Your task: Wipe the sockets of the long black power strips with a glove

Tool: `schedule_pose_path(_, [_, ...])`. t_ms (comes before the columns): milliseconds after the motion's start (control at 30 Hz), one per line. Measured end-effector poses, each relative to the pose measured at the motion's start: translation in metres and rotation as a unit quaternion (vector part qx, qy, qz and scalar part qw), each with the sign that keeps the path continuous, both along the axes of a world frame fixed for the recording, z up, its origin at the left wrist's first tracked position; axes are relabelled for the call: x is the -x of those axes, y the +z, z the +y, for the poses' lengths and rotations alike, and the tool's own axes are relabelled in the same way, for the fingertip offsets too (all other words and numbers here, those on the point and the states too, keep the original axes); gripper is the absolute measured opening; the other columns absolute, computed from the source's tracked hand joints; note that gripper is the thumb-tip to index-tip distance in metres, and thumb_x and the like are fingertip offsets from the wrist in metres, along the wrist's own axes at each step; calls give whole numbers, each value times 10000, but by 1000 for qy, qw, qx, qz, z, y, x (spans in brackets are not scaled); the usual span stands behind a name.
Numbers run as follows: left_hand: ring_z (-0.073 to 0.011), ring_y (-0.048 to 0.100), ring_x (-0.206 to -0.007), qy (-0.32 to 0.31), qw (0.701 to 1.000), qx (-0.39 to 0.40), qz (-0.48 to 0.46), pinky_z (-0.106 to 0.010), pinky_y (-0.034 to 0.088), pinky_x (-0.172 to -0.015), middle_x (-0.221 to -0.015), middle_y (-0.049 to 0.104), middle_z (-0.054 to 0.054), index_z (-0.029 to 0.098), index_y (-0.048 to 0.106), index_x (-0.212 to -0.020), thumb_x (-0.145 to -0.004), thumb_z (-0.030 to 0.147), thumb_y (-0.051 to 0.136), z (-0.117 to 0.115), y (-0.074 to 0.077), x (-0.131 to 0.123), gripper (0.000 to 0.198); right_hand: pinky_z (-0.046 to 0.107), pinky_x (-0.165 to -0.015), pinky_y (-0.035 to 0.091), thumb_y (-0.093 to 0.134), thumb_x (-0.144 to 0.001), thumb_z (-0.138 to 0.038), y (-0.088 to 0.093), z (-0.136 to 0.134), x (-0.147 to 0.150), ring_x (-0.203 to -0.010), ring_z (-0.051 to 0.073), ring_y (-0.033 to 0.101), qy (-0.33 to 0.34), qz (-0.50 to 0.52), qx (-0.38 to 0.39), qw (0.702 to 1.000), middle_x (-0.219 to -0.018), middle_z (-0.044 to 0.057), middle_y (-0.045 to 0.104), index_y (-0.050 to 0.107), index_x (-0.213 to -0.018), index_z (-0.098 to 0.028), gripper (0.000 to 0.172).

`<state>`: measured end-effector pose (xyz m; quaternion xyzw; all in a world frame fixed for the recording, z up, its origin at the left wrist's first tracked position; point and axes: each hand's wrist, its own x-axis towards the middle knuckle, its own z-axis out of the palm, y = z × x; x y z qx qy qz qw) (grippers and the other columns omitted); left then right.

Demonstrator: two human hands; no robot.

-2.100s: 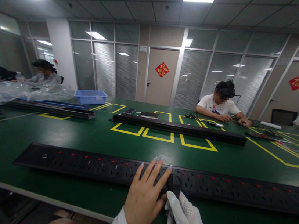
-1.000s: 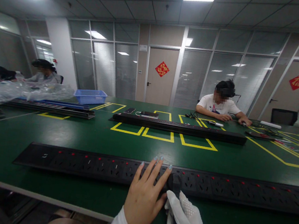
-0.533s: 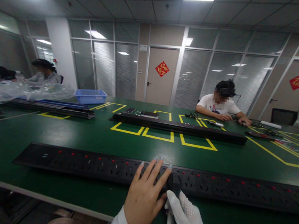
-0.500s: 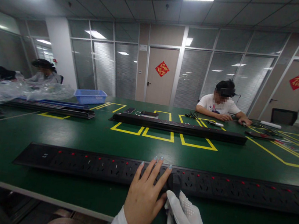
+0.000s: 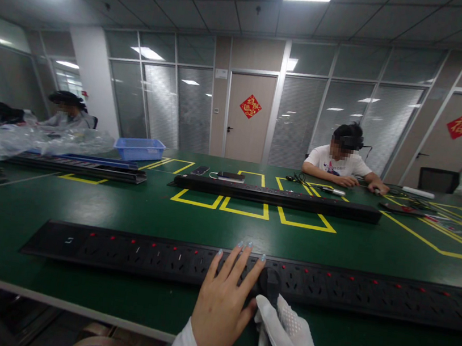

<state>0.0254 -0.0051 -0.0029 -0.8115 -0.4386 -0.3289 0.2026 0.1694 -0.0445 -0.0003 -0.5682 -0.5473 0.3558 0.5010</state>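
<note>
Along near side of green surface [image 5: 118, 300], long black power strip [image 5: 133, 255] was laid. Across its sockets [image 5: 293, 285], bare left hand [image 5: 219, 314] was rested flat, fingers slightly spread. Just beside, black plug [image 5: 271, 280] was held at strip by gloved right hand [image 5: 295, 342], fingers clamped on its near end.

A power strip [image 5: 125, 252] lies on the near side of the desk [image 5: 143, 215], a plug [image 5: 269, 281] against it; behind lies a second strip [image 5: 279, 198]; a phone [image 5: 230, 177] sits behind that; further left, a basket [image 5: 139, 151] stands right of plastic wrap [image 5: 46, 141].
</note>
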Motion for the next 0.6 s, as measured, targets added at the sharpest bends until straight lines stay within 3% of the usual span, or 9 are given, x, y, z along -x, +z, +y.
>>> schedule_pose_path(100, [-236,388,-1355,-2,1000,0,-1,-437,215,-1138,-1485,431,-15,329,341,-1459,-900,490,527,0,0,0,611,233,-473,469,582,-822,-616,-2,1,-1,-431,185,600,41,18,35,998,-419,-8,613,678,-1064,-70,605])
schedule_pose_path(600, [-225,361,-1375,7,1000,9,12,-440,210,-1138,-1516,382,3,345,298,-1472,-899,475,533,0,-1,1,633,242,-477,454,561,-809,-660,-3,-1,-2,-432,185,591,35,2,27,999,-442,-2,619,689,-957,-119,576])
